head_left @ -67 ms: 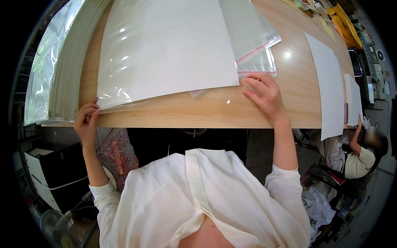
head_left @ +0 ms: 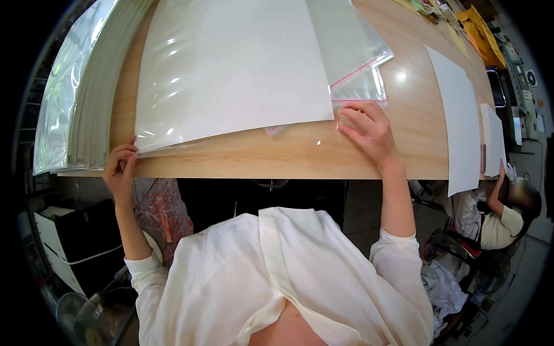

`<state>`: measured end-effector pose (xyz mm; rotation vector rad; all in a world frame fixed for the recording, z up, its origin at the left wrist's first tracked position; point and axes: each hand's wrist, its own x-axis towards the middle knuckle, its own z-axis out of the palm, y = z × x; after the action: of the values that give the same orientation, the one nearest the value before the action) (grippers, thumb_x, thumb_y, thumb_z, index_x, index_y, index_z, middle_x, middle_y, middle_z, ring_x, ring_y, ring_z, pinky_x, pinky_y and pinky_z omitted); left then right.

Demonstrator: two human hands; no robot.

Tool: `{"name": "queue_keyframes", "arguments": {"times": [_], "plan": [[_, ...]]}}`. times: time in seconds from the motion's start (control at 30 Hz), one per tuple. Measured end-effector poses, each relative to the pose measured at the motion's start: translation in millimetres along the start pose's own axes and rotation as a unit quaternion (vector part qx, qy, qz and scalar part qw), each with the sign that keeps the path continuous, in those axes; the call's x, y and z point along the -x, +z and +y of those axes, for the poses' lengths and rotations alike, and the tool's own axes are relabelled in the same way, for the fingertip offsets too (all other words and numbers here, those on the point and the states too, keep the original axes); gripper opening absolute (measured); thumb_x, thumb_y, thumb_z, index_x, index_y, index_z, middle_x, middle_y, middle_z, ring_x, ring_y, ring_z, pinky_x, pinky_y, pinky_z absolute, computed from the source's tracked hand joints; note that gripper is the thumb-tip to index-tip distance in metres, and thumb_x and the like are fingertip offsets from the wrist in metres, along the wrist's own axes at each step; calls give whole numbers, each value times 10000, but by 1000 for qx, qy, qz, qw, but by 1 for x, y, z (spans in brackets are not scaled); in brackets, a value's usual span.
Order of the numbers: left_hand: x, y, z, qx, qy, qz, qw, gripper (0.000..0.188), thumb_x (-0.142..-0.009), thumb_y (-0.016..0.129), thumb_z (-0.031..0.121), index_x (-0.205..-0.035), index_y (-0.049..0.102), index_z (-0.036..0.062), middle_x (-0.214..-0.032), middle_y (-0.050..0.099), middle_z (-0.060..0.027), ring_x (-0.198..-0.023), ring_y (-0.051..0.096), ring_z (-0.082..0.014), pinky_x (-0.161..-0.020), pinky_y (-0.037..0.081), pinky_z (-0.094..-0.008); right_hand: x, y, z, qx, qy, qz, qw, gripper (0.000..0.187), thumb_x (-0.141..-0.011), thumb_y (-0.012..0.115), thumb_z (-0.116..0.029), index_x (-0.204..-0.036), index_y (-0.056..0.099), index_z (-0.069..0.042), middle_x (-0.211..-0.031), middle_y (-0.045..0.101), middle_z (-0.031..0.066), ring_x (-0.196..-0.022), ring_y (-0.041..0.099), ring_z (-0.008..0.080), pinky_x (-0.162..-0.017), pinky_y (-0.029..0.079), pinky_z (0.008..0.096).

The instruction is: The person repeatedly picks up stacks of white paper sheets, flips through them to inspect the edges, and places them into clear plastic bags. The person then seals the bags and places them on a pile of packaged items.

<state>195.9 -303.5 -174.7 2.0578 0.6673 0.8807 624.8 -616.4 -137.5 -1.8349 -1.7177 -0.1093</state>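
A large white sheet (head_left: pixel 231 63) lies inside a clear plastic sleeve (head_left: pixel 167 151), whose see-through near edge stretches past the sheet toward me. My left hand (head_left: pixel 120 164) pinches the sleeve's near left corner between thumb and fingers. At the near right corner, my right hand (head_left: pixel 369 130) is closed on the thin clear film, thumb and fingertips close together. The film is hard to make out there. Beneath the sheet, on the right, more clear plastic sleeves (head_left: pixel 359 86) with pinkish-red strips fan out across the wooden table (head_left: pixel 259 164).
A tall stack of plastic-wrapped sheets (head_left: pixel 86 104) stands at the table's left. White sheets (head_left: pixel 459 127) overhang the near edge on the right, by a smaller white stack (head_left: pixel 492 141). A co-worker (head_left: pixel 505 213) sits at far right. A dark cabinet (head_left: pixel 78 236) stands lower left.
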Motion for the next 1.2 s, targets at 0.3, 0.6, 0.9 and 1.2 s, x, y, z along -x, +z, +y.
{"name": "queue_keyframes", "arguments": {"times": [0.3, 0.6, 0.9, 1.2], "plan": [[3, -4, -2, 16, -2, 43, 999, 32, -852, 603, -50, -852, 590, -20, -952, 611, -107, -1039, 604, -266, -869, 456, -294, 5, 2, -1, 42, -54, -5, 998, 328, -614, 756, -63, -929, 664, -68, -929, 620, 47, -846, 576, 234, -743, 473, 357], [8, -5, 3, 25, 9, 70, 997, 35, -848, 609, -53, -858, 601, -21, -944, 616, -105, -1021, 612, -266, -887, 458, -306, 6, 12, -13, 24, -60, -19, 998, 327, -606, 730, -35, -925, 665, -66, -946, 623, 51, -851, 577, 240, -750, 474, 365], [14, 5, 9, 62, -59, 112, 990, 54, -817, 628, -61, -828, 636, -8, -1071, 547, -85, -1075, 582, -252, -918, 442, -314, 12, 23, -13, -161, 135, 10, 978, 108, -728, 704, -3, -786, 620, -37, -918, 597, 46, -882, 539, 208, -772, 449, 323], [8, 1, 14, 44, -226, 91, 969, 124, -783, 714, 77, -751, 638, -16, -980, 508, -20, -943, 482, -114, -792, 363, -214, 5, 33, -17, -249, 324, 6, 913, 101, -833, 615, -97, -773, 595, -18, -1032, 482, 63, -1061, 414, 210, -878, 374, 302]]}}
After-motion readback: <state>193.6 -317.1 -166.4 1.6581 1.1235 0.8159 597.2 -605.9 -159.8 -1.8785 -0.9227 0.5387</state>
